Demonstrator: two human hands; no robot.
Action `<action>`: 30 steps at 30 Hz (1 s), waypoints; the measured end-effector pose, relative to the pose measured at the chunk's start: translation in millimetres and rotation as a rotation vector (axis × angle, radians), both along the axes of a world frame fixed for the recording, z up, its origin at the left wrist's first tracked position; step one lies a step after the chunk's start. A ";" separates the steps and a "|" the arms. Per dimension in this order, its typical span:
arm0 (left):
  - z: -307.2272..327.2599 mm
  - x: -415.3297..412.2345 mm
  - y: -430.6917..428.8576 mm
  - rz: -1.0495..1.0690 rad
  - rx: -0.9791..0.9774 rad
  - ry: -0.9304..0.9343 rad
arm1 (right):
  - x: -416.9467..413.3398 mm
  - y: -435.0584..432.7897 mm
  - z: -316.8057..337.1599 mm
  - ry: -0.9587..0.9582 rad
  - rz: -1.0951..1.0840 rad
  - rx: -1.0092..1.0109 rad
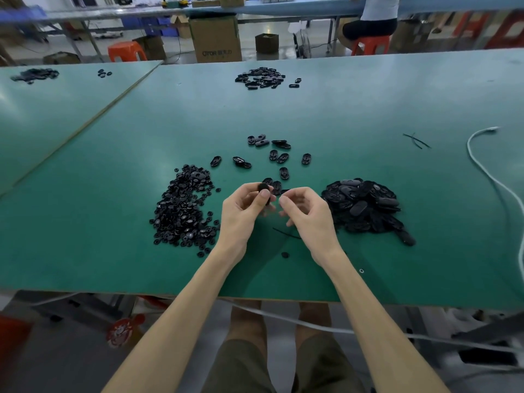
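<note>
Hands meet over the middle of the green desk (113, 251), a little back from its near edge, and we look down on them from above. Our left hand (243, 211) pinches a black oval piece (264, 188) between the thumb and the curled fingers, holding it up off the desk. Our right hand (306, 214) sits just beside it with its fingers curled inward and the thumb tip close to the forefinger. We cannot tell whether anything is caught between them.

Left of the hands lies a pile of small round black parts (181, 211), spread toward the near edge. Right of them is a heap of larger oval shells (365, 205), well apart from the round parts. Beyond the hands, toward the desk's centre, loose oval pieces (278, 157) lie scattered singly and in pairs. Another cluster of black pieces (261, 78) sits close to the far edge.

A thin black strand (286, 234) lies on the desk under the right hand, and one round part (285, 254) rests alone nearer to us. A white cable (487, 171) snakes along the right edge.
</note>
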State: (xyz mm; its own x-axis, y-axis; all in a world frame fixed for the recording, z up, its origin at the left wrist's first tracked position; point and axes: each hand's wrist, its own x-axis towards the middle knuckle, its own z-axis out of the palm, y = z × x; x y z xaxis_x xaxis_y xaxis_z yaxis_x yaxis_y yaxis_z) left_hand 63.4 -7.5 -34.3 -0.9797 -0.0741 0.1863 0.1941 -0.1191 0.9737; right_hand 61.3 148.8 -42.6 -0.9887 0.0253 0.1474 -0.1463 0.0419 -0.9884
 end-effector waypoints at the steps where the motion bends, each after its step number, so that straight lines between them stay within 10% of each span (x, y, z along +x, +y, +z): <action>1: 0.2 0.2 0.3 -0.014 -0.039 0.005 | 0.3 -0.1 0.7 0.000 -0.019 -0.022; 16: -1.3 -1.0 3.1 -0.140 -0.299 0.027 | -0.2 0.1 -0.1 -0.005 -0.049 -0.020; 30: 8.0 4.4 3.3 -0.133 -0.146 0.005 | -0.7 0.4 0.3 -0.029 -0.044 -0.036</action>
State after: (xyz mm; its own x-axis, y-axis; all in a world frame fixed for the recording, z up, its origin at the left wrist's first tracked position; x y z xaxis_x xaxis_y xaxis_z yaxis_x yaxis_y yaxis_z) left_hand 67.8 -4.3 -26.3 -0.9781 0.0846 0.1904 0.1909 -0.0016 0.9816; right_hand 60.5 149.2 -42.3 -0.9904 0.0741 0.1171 -0.1166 0.0116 -0.9931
